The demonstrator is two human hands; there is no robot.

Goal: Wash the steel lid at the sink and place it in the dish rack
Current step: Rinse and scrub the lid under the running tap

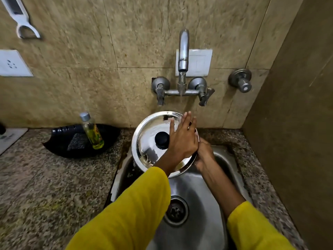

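The bottle [91,131] label is too blurred to read.

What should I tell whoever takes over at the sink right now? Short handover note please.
Left hand: open, palm flat on the steel lid, rubbing its knob side.
Right hand: grips the lid's right edge, holding it tilted over the sink.
Tap is running; the stream hits the lid's top edge.
Soap bottle stands in the black tray on the left.
Done: rinsing is under way.
Left: finish washing, shut the tap, rack the lid. No dish rack in view.
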